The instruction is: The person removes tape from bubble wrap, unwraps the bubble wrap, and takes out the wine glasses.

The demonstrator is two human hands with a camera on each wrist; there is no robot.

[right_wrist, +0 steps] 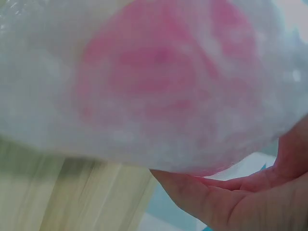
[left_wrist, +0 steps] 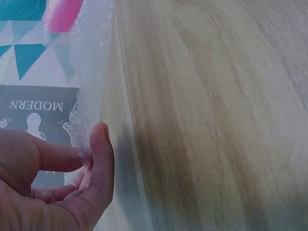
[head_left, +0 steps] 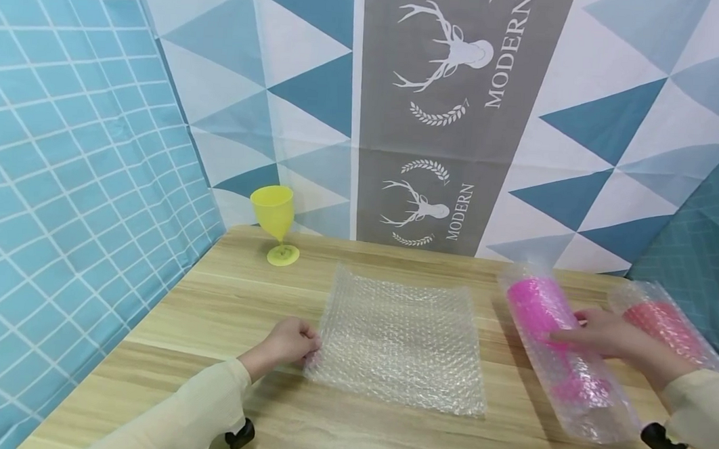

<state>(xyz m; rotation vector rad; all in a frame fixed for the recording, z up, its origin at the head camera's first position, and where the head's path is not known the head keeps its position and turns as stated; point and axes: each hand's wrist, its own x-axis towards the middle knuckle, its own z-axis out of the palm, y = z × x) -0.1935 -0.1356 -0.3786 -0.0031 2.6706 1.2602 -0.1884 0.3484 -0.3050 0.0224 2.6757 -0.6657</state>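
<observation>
My left hand (head_left: 292, 341) pinches the near-left edge of a flat sheet of bubble wrap (head_left: 399, 342) on the table. In the left wrist view, thumb and fingers (left_wrist: 102, 163) meet on the sheet's crinkled edge (left_wrist: 91, 57). On the right, my right hand (head_left: 604, 332) grips a pink goblet (head_left: 538, 305) rolled in bubble wrap, its thumb and fingers around the wrapped side. This bundle slants, appearing slightly raised above the table. Up close, the right wrist view shows blurred pink (right_wrist: 159, 82) through the wrap, with the hand (right_wrist: 236, 202) below it.
A yellow goblet (head_left: 273, 210) stands upright at the table's back left. Beyond my right hand lies another bubble-wrapped roll with something red (head_left: 665, 325) inside. Patterned cloth (head_left: 425, 133) hangs behind the wooden table (head_left: 220, 312), and blue checked cloth (head_left: 74, 189) covers the left side.
</observation>
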